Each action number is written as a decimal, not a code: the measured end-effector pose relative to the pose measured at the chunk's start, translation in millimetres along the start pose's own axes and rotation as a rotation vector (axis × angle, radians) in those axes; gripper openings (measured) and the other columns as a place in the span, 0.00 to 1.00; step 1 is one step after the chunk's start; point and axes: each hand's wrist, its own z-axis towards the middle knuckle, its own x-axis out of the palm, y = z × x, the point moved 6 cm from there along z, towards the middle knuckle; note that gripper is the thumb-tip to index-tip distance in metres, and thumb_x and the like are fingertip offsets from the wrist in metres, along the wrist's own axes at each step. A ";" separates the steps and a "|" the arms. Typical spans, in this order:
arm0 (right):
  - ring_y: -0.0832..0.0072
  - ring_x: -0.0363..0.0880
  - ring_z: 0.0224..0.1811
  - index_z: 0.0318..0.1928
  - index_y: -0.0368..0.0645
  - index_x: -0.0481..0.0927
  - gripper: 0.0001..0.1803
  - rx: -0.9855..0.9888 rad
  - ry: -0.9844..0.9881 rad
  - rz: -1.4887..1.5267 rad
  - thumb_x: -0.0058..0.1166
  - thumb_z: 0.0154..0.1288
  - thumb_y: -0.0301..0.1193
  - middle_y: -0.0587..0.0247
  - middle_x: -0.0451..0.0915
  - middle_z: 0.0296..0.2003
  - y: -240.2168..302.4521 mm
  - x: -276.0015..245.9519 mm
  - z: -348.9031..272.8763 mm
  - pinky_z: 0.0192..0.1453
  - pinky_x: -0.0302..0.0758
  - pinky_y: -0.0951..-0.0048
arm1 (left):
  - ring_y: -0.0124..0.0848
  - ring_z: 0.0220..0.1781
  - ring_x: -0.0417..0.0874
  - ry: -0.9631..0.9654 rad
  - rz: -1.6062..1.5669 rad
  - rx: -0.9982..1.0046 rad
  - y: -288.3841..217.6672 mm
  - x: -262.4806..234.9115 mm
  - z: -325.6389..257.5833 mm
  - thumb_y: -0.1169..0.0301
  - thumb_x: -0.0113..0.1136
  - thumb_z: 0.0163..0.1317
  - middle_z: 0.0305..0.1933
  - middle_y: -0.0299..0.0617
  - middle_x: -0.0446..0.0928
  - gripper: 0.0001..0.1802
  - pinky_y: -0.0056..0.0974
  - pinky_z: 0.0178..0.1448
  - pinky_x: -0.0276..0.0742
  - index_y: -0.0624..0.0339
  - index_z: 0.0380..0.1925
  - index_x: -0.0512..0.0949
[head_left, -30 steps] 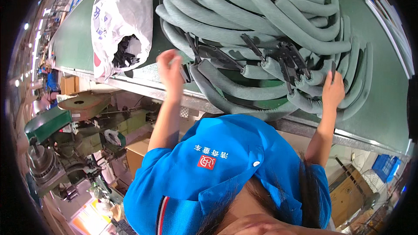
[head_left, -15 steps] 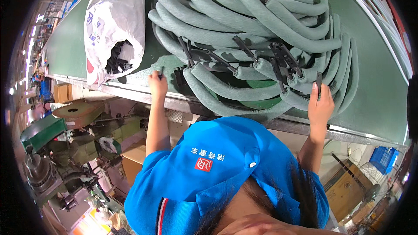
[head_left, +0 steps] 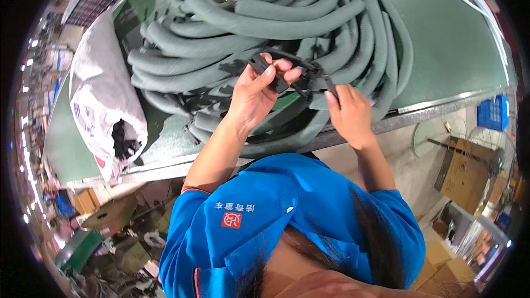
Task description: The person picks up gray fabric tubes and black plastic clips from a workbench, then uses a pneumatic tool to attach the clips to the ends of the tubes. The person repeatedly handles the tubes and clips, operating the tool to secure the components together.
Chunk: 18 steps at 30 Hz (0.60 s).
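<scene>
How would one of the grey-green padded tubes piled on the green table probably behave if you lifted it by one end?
The padded tubes lie in loose curves, so one would probably sag and bend rather than stay straight. Their thick, matt, foam-like covering suggests they are light for their bulk and not slippery. Black clips, like the one in the left hand and right hand, might snag neighbouring tubes.

Green-topped workbench [head_left: 464,49] with a metal front edge. A big heap of grey-green foam tubes [head_left: 287,27] covers the middle of the top and reaches the front edge, with black plastic clips [head_left: 193,102] tangled among the tubes. 1 white printed sack [head_left: 99,94] lies at the left end, mouth toward the front edge, dark parts showing inside.
</scene>
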 end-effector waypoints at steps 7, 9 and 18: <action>0.58 0.74 0.25 0.30 0.41 0.70 0.10 -0.007 -0.065 0.046 0.52 0.64 0.33 0.58 0.72 0.23 -4.6 -17.7 2.4 0.28 0.70 0.60 | 0.28 0.34 0.71 -0.025 -0.258 -0.080 54.0 39.8 61.7 0.65 0.53 0.67 0.31 0.33 0.71 0.05 0.40 0.51 0.73 0.52 0.35 0.70; 0.58 0.74 0.25 0.30 0.41 0.70 0.10 -0.007 -0.069 0.066 0.52 0.64 0.33 0.58 0.72 0.23 -6.1 -17.6 2.1 0.27 0.70 0.60 | 0.25 0.30 0.68 0.168 -0.436 -0.128 65.2 45.4 74.5 0.56 0.52 0.67 0.26 0.30 0.67 0.14 0.36 0.45 0.70 0.51 0.28 0.67; 0.59 0.74 0.24 0.30 0.41 0.71 0.10 -0.004 -0.019 0.114 0.52 0.63 0.34 0.58 0.72 0.23 -11.4 -14.1 -1.9 0.27 0.69 0.61 | 0.19 0.11 0.54 0.472 -0.527 -0.298 77.3 65.6 87.0 0.40 0.43 0.65 0.08 0.25 0.53 0.32 0.25 0.21 0.54 0.48 0.10 0.56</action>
